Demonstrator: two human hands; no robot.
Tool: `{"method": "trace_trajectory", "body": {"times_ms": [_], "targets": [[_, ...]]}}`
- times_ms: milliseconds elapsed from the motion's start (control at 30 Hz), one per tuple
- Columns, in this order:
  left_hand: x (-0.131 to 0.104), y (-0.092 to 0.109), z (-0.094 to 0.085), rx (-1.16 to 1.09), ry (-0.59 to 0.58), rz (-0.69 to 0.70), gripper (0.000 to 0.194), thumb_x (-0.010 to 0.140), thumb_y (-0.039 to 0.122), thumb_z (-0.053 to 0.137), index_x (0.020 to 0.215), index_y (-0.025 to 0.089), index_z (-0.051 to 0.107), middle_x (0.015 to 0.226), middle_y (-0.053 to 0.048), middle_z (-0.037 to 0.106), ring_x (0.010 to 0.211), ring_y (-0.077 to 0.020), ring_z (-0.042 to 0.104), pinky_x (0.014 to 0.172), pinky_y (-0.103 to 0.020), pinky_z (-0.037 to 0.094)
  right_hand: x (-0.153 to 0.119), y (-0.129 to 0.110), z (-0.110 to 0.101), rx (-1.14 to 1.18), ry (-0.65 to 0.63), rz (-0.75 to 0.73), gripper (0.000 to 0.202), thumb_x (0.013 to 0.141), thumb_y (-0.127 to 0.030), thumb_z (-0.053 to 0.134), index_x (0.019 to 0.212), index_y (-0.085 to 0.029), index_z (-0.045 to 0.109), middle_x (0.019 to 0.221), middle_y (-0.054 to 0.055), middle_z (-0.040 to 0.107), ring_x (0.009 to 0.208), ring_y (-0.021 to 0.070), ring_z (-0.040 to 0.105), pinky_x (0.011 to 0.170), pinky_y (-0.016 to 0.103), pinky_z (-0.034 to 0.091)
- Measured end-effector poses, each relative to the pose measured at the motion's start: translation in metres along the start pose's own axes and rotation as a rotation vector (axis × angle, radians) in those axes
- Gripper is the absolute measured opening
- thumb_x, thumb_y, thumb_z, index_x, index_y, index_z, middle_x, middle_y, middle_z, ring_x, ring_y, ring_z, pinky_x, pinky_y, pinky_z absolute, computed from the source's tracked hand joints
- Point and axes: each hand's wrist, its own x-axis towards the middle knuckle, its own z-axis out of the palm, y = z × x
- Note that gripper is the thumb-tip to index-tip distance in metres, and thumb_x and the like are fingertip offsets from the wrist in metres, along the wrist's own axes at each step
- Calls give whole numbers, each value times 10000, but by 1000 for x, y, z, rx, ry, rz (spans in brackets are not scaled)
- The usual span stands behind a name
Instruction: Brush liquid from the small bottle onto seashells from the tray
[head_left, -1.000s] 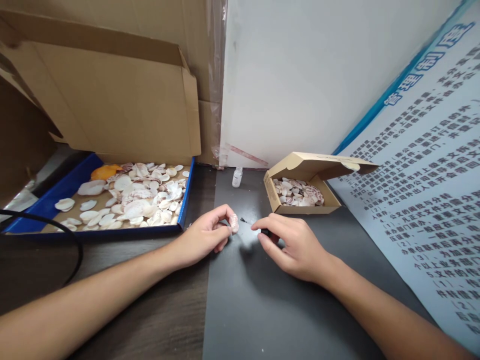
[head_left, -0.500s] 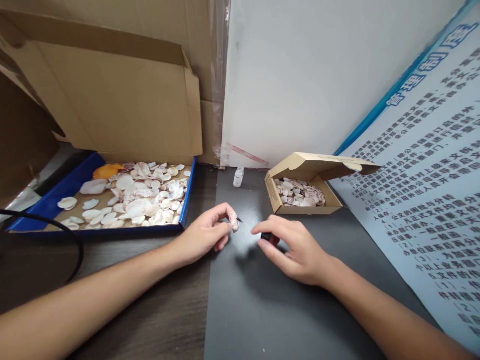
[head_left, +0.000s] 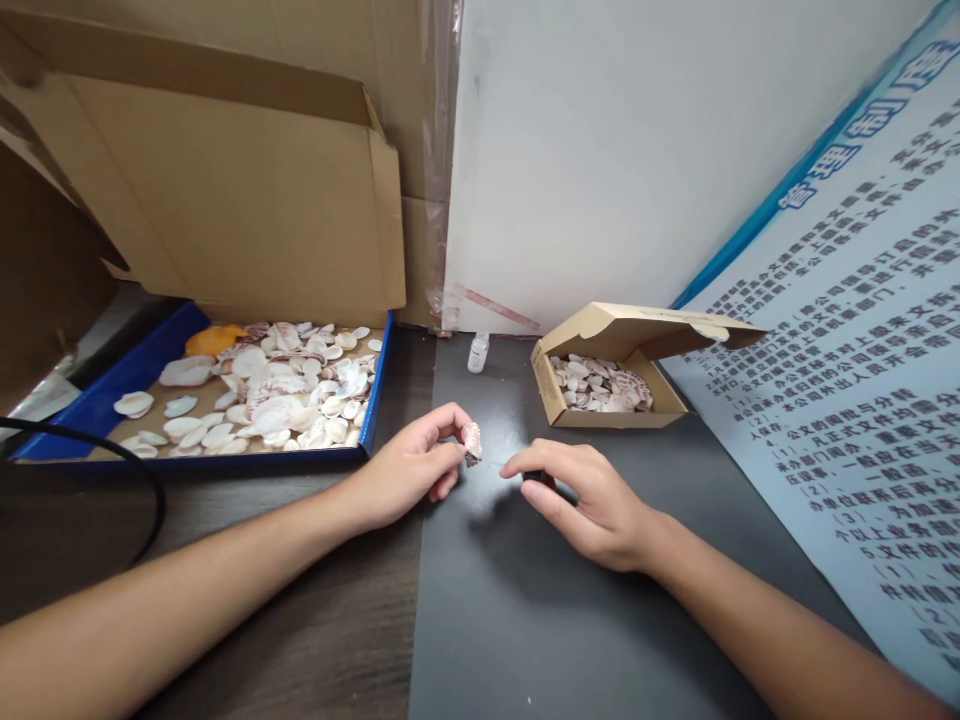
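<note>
My left hand [head_left: 420, 462] pinches a small pinkish-white seashell [head_left: 472, 441] between thumb and index finger, above the dark grey mat. A few centimetres to its right, my right hand [head_left: 581, 495] grips a small black cap-like piece [head_left: 533, 476] behind its thumb and index finger. Most of that piece is hidden by the fingers; whether a thin brush extends from it is hard to make out. Beyond both hands a small bottle [head_left: 478, 353] with a white label stands upright on the mat, and no cap shows on its neck.
To the left, an open blue-edged cardboard box [head_left: 217, 455] holds many shells and an orange piece [head_left: 214, 340]. A smaller open carton [head_left: 551, 388] with shells sits at the back right. A black cable [head_left: 161, 505] loops at the left; a printed poster [head_left: 847, 330] leans at the right.
The seashell has turned slightly in my left hand, and the thin dark tip beside it no longer shows there. My right hand has barely shifted.
</note>
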Motion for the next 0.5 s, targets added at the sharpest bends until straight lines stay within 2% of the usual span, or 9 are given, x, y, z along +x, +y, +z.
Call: {"method": "trace_trajectory", "body": {"times_ms": [167, 233, 400, 500], "targets": [[0, 0, -1, -5, -10, 5, 75, 824, 230, 535, 861, 181, 493, 818, 55, 519, 467, -23, 467, 467, -201, 333, 0, 2, 1, -75, 87, 129, 142, 993, -237, 499, 1035, -202, 629, 837, 2, 705, 674, 119, 626, 646, 223, 462], [1, -1, -1, -10, -8, 7, 63, 822, 215, 531, 858, 180, 493, 828, 53, 524, 467, -22, 467, 468, -202, 335, 0, 2, 0, -69, 93, 100, 146, 994, -228, 489, 1034, -199, 626, 839, 5, 706, 677, 120, 630, 648, 221, 467], [0, -1, -1, -27, -7, 5, 65, 815, 203, 526, 859, 190, 479, 773, 67, 509, 459, -29, 457, 465, -199, 336, 0, -1, -2, 2, 90, -83, 176, 984, -172, 465, 1062, -181, 623, 878, 26, 713, 701, 118, 631, 680, 217, 482], [-1, 0, -1, -33, -11, 0, 73, 805, 205, 536, 847, 187, 479, 768, 65, 517, 462, -31, 460, 470, -199, 339, 1, 0, -1, -2, 69, -80, 176, 985, -163, 470, 1060, -176, 629, 877, 26, 715, 718, 113, 638, 692, 210, 480]]}}
